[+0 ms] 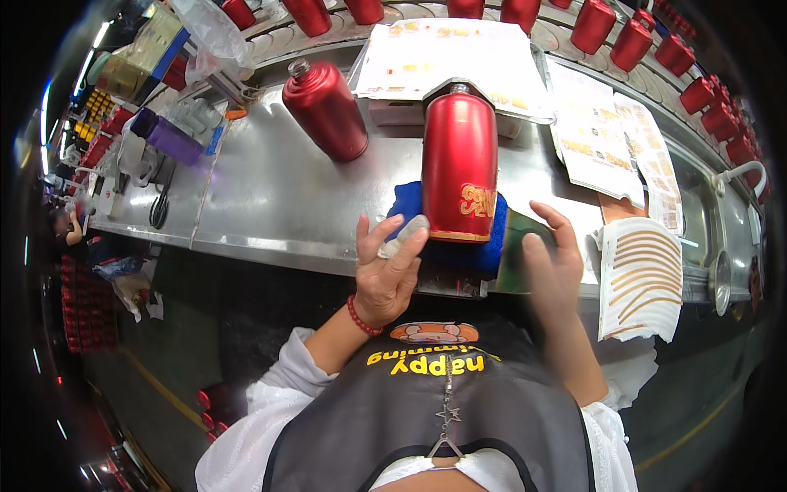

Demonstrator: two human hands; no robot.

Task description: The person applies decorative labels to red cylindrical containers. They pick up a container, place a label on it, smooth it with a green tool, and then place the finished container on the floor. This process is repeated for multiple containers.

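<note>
A glossy red bottle point(461, 148) lies on a folded blue cloth point(489, 258) in front of me, its neck pointing away and a gold pattern near its base. My left hand point(389, 275) is at the left of the base, fingers apart, with a whitish covering around one finger. Whether it touches the bottle I cannot tell. My right hand point(553, 262), slightly blurred, is off to the right of the base with thumb and fingers apart and nothing visible in it. A second red bottle point(328, 115) stands on the metal table further left.
Sheets of gold-printed labels point(451, 57) lie behind the bottle, with more label sheets point(594, 139) to the right. A white sheet with curved gold strips point(646, 279) hangs over the table's front edge. A purple bottle point(168, 138) and scissors point(161, 207) are left. Red bottles point(592, 26) line a conveyor beyond.
</note>
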